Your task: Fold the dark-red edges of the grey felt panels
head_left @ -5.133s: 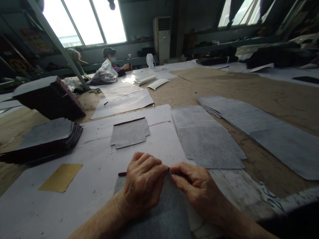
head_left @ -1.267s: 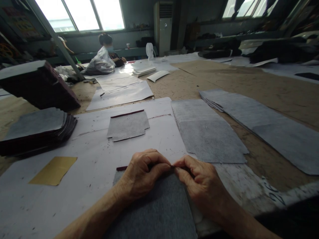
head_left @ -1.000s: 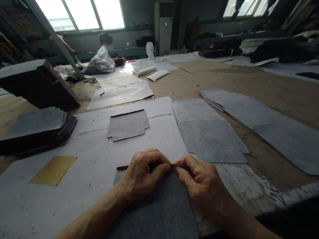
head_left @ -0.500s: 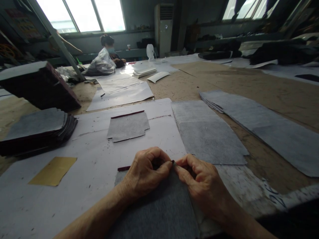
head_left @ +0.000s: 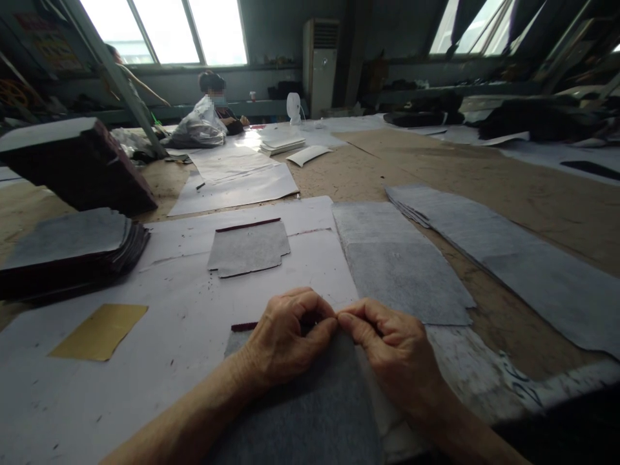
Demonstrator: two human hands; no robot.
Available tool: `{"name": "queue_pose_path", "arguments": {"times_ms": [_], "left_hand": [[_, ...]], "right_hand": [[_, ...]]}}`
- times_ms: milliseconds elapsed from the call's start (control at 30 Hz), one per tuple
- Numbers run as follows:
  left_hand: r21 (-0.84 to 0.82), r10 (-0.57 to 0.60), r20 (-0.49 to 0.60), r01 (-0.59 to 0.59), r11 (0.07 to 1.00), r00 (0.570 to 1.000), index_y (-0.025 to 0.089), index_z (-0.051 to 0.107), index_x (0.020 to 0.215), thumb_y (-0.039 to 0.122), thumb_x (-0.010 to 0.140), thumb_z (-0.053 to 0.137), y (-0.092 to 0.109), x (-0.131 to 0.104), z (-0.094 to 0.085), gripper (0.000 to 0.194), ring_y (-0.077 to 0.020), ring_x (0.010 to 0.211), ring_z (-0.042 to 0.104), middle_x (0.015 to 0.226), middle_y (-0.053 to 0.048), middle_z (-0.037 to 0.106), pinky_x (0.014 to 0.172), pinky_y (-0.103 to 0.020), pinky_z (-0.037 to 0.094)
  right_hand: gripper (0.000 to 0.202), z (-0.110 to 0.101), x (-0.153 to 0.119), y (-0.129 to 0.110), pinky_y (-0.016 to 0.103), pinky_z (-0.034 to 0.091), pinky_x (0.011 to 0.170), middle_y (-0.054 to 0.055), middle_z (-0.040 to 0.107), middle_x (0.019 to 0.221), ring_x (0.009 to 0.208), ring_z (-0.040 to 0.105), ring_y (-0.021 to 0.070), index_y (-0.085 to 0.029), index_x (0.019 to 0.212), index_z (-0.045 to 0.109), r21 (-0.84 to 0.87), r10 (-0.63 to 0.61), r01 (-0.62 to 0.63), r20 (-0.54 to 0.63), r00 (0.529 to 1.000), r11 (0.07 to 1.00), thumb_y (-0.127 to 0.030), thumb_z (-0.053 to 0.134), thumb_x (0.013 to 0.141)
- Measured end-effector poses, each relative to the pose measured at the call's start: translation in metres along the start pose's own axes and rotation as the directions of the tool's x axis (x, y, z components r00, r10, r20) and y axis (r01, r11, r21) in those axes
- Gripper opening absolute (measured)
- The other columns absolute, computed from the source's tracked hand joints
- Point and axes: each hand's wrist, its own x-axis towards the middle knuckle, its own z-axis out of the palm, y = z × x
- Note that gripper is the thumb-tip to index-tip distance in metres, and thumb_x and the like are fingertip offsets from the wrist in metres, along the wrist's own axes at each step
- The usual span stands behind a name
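Observation:
A grey fabric piece with a dark red folded edge lies in front of me, partly under my arms. My left hand pinches its far edge between thumb and fingers. Close beside it, my right hand pinches the far right corner of the same piece; the fingertips of both hands nearly touch. The stretch of edge between them is hidden by the fingers. Beyond my hands a smaller grey piece with a dark red strip along its far edge lies flat on white paper.
Stacked grey pieces and a tall dark block stand at left, near a yellow card. Larger grey panels and a layered pile lie at right. Another person sits at the far side.
My right fingertips have closed in on the edge beside my left thumb, covering the dark bit that showed between them. The view has shifted slightly.

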Motion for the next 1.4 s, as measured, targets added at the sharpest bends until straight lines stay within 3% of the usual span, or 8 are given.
{"name": "queue_pose_path", "arguments": {"times_ms": [167, 333, 633, 867, 967, 1100, 1267, 1400], "left_hand": [[0.011, -0.094, 0.088, 0.094, 0.996, 0.992, 0.014, 0.062, 0.071, 0.020, 0.080, 0.051, 0.002, 0.002, -0.011, 0.015, -0.0085, 0.060, 0.050, 0.065, 0.001, 0.059, 0.057, -0.019, 0.038], [-0.030, -0.211, 0.087, 0.214, 0.976, 0.974, 0.013, 0.056, 0.064, 0.025, 0.079, 0.049, 0.004, 0.000, -0.013, 0.021, -0.0074, 0.053, 0.041, 0.056, 0.003, 0.048, 0.050, -0.019, 0.031], [-0.085, -0.243, 0.080, 0.250, 0.964, 0.967, 0.013, 0.054, 0.062, 0.029, 0.077, 0.048, 0.004, 0.000, -0.016, 0.022, -0.0080, 0.053, 0.038, 0.055, 0.003, 0.045, 0.048, -0.019, 0.029], [-0.074, -0.195, 0.067, 0.200, 0.977, 0.979, 0.014, 0.057, 0.064, 0.026, 0.078, 0.049, 0.000, 0.000, -0.016, 0.020, -0.0080, 0.053, 0.040, 0.055, 0.003, 0.047, 0.049, -0.019, 0.030], [-0.071, -0.202, 0.036, 0.204, 0.976, 0.979, 0.014, 0.057, 0.064, 0.024, 0.078, 0.050, 0.000, 0.000, -0.017, 0.019, -0.0084, 0.054, 0.043, 0.056, 0.003, 0.050, 0.051, -0.019, 0.031], [-0.068, -0.225, 0.016, 0.225, 0.972, 0.974, 0.015, 0.058, 0.064, 0.024, 0.078, 0.049, -0.002, -0.003, -0.017, 0.019, -0.0092, 0.057, 0.046, 0.058, 0.002, 0.052, 0.052, -0.019, 0.032], [0.000, -0.318, -0.041, 0.319, 0.948, 0.947, 0.016, 0.051, 0.057, 0.023, 0.075, 0.048, -0.012, -0.013, -0.030, 0.019, -0.0096, 0.055, 0.043, 0.055, 0.004, 0.045, 0.051, -0.020, 0.028], [-0.084, -0.427, -0.001, 0.425, 0.901, 0.904, 0.015, 0.046, 0.053, 0.026, 0.071, 0.050, -0.029, -0.015, -0.066, 0.021, -0.0075, 0.049, 0.033, 0.050, 0.005, 0.035, 0.046, -0.020, 0.023]], "right_hand": [[0.022, -0.003, 0.001, 0.001, 0.022, 0.035, 0.050, -0.001, 0.052, 0.054, 0.052, 0.045, 0.0104, -0.016, 0.064, 0.060, 0.006, 0.105, -0.105, -0.017, 0.994, 0.994, -0.031, 0.050, 0.076], [0.025, -0.001, 0.004, 0.005, 0.020, 0.027, 0.041, -0.005, 0.040, 0.049, 0.043, 0.034, 0.0072, -0.016, 0.068, 0.057, 0.332, 0.322, -0.347, 0.130, 0.938, 0.877, -0.039, 0.053, 0.077], [0.028, -0.012, 0.017, 0.002, 0.019, 0.033, 0.038, 0.005, 0.057, 0.063, 0.049, 0.049, 0.0100, -0.010, 0.075, 0.064, 0.545, 0.378, -0.440, 0.228, 0.897, 0.714, -0.037, 0.059, 0.069], [0.033, -0.011, 0.026, -0.008, 0.018, 0.028, 0.038, -0.003, 0.046, 0.047, 0.039, 0.039, 0.0062, -0.012, 0.070, 0.063, 0.256, 0.335, -0.435, 0.354, 0.873, 0.863, -0.043, 0.054, 0.076], [0.020, -0.008, 0.026, -0.016, 0.020, 0.031, 0.045, -0.003, 0.050, 0.050, 0.047, 0.043, 0.0078, -0.015, 0.062, 0.062, -0.002, 0.154, -0.161, 0.308, 0.939, 0.987, -0.031, 0.057, 0.073], [0.021, -0.005, 0.032, -0.016, 0.023, 0.037, 0.055, -0.001, 0.060, 0.058, 0.057, 0.053, 0.0125, -0.017, 0.062, 0.063, -0.178, -0.062, 0.111, 0.260, 0.964, 0.978, -0.028, 0.052, 0.076], [0.023, -0.007, 0.065, -0.009, 0.022, 0.038, 0.050, -0.001, 0.059, 0.056, 0.054, 0.053, 0.0139, -0.017, 0.061, 0.062, -0.123, 0.080, -0.052, 0.234, 0.969, 0.991, -0.034, 0.053, 0.073], [0.020, -0.006, 0.097, -0.012, 0.021, 0.037, 0.045, 0.000, 0.058, 0.055, 0.050, 0.052, 0.0123, -0.015, 0.065, 0.060, 0.000, 0.187, -0.191, 0.205, 0.961, 0.982, -0.033, 0.054, 0.072]]}}
